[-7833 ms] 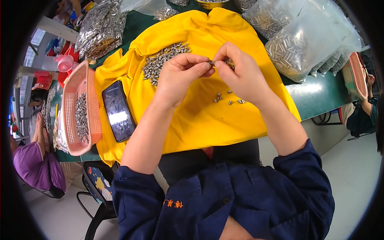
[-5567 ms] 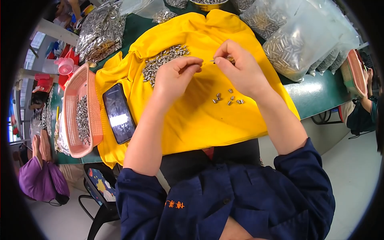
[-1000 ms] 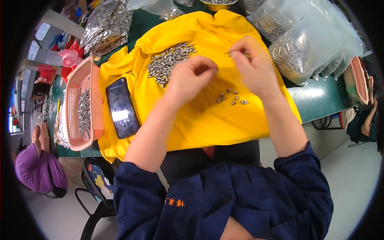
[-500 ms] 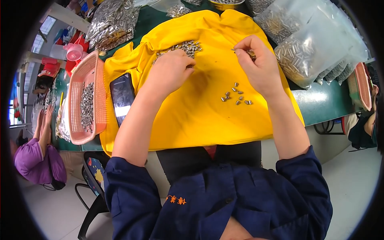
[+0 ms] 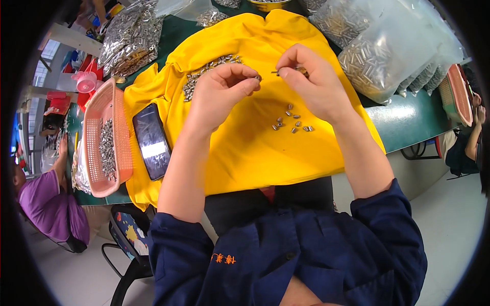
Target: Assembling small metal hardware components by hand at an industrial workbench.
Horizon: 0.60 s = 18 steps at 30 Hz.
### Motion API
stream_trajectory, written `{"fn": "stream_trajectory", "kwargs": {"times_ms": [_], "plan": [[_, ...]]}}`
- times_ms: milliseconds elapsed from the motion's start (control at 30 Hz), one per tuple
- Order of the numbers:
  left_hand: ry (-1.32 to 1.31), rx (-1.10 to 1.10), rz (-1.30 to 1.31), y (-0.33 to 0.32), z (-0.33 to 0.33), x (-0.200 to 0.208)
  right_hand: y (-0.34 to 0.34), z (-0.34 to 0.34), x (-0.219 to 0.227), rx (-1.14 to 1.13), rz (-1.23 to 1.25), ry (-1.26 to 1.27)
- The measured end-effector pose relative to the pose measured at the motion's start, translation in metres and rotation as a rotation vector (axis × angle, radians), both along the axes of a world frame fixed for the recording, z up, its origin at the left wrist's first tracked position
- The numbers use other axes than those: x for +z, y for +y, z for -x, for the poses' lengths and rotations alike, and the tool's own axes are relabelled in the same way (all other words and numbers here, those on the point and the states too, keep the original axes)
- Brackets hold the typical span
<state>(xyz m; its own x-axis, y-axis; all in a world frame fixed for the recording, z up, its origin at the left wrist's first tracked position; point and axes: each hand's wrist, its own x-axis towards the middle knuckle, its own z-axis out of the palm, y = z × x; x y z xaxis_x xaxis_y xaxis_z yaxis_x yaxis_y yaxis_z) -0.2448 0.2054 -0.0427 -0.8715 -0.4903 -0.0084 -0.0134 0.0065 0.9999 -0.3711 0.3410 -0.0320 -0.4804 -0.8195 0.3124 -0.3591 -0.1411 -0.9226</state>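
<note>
My left hand (image 5: pixel 224 92) is closed in a pinch, with a small metal piece (image 5: pixel 259 78) at its fingertips. Facing it, my right hand (image 5: pixel 314 84) pinches a thin metal pin (image 5: pixel 275 72) that points left toward that piece; a little gap separates them. Something brownish and metallic (image 5: pixel 302 71) shows behind the right fingers, mostly hidden. Below my hands, several short metal cylinders (image 5: pixel 296 124) lie scattered on the yellow cloth (image 5: pixel 245 163). A larger heap of similar metal parts (image 5: pixel 209 69) sits behind my left hand, partly covered by it.
On the left stand a phone (image 5: pixel 152 140) and a pink plastic basket (image 5: pixel 125 148) with metal parts. Clear bags of metal parts (image 5: pixel 375 66) crowd the right back, another bag (image 5: pixel 132 38) the left back. A person in a purple shirt (image 5: pixel 51 204) sits at far left.
My left hand has come up off the heap and moved right with a small metal piece in its fingertips. My right hand has shifted left, so the hands are closer together.
</note>
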Motion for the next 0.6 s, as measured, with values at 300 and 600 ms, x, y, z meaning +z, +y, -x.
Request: {"fn": "stream_trajectory", "kwargs": {"times_ms": [300, 600], "plan": [[0.049, -0.05, -0.15, 0.009, -0.001, -0.002, 0.0, -0.006, 0.0, 0.051, -0.094, 0.046], [-0.024, 0.005, 0.04, 0.013, 0.0, -0.001, -0.001, -0.017, -0.001, -0.058, -0.204, 0.36]]}}
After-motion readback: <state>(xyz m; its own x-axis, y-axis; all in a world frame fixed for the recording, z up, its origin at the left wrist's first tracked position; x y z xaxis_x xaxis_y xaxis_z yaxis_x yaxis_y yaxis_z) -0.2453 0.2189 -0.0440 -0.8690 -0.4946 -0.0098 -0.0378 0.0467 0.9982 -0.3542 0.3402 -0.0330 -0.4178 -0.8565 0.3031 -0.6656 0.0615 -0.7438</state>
